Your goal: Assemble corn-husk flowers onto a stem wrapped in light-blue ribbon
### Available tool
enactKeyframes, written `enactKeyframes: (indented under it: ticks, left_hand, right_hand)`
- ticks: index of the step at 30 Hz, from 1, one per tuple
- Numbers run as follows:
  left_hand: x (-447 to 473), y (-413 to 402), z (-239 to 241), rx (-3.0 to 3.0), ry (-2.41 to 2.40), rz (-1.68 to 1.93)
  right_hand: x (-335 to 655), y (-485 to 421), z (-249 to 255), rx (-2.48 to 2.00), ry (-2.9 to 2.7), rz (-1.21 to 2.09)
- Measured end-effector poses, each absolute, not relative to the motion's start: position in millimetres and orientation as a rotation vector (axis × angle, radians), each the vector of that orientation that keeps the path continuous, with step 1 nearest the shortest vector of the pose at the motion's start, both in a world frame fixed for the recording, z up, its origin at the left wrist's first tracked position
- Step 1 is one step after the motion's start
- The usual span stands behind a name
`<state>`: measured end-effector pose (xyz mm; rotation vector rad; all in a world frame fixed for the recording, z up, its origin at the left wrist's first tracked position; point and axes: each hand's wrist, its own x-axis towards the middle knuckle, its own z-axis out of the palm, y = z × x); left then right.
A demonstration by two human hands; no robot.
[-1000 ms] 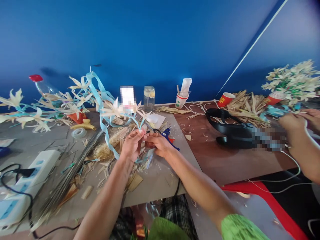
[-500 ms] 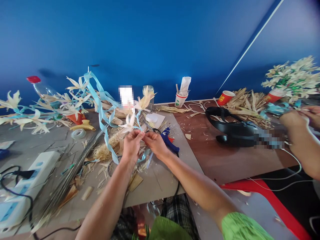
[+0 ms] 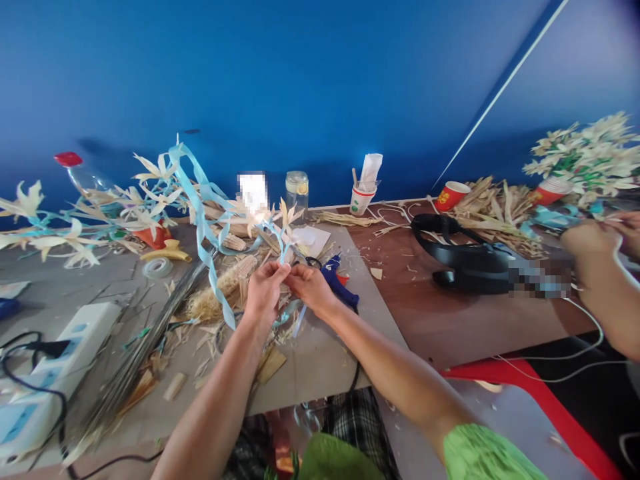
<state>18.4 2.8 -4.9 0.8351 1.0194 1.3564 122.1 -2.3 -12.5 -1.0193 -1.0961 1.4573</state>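
Rising toward twelve o'clock, the blue flower stem (image 3: 283,245) with pale petals stood above the desk (image 3: 393,293), its foot pinched in the left hand (image 3: 265,289). The right hand (image 3: 315,288) met it there, fingers curled in; whether it gripped too, I could not tell. From the hands, a glue gun (image 3: 338,279) lay just beside at three o'clock, wires (image 3: 145,347) at eight, a jar (image 3: 297,190) at twelve.

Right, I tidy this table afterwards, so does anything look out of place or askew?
Mainly litter: corn husk scraps lie strewn loose over the tabletop, which looks untidy. The blue glue gun lies among clutter beside the right hand, rather than set aside. I see no obvious spill.
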Motion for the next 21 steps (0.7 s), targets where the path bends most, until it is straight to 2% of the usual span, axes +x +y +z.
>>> enactKeyframes:
  ticks: [7,10,15,21]
  left_hand:
    - [12,4,5,0.667,0.738,1.176]
    - [13,1,9,0.701,0.705,1.130]
    - [20,-2,5,0.757,0.830,1.261]
    - [18,3,4,0.871,1.006,1.532]
  right_hand:
    - [132,-2,-5,-0.747,-0.941,1.823]
    - [133,-3,-2,-0.711,-0.911,1.863]
    - [128,-2,-7,-0.853,-1.025,1.591]
    - [127,-4,-13,-1.190,-1.378,1.015]
